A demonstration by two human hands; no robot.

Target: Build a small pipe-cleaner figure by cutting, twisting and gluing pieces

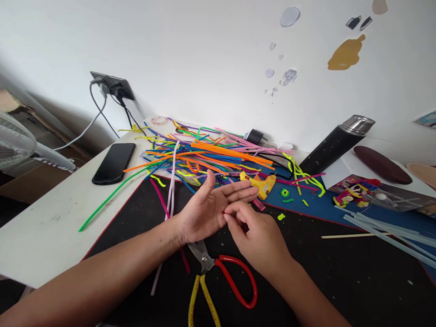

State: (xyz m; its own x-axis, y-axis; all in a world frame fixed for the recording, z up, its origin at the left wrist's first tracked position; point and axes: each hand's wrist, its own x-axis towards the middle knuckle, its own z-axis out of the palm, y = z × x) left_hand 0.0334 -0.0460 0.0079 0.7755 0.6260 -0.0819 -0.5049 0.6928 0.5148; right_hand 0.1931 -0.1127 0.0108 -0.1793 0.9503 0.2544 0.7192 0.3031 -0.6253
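Observation:
My left hand is held palm up with its fingers stretched out, above the black mat. Over its palm, the thumb and forefinger of my right hand are pinched together. A tiny bit of red shows at those fingertips, too small to name. Scissors with one red and one yellow handle lie below the hands, their blade tips partly hidden under my left hand. Pale purple and magenta pipe cleaners run beneath my left wrist. Just beyond my left fingertips lies a yellow glue gun.
A heap of coloured pipe cleaners lies along the wall. A phone is at left, near a fan. At right are a black flask, a small colourful figure and translucent glue sticks.

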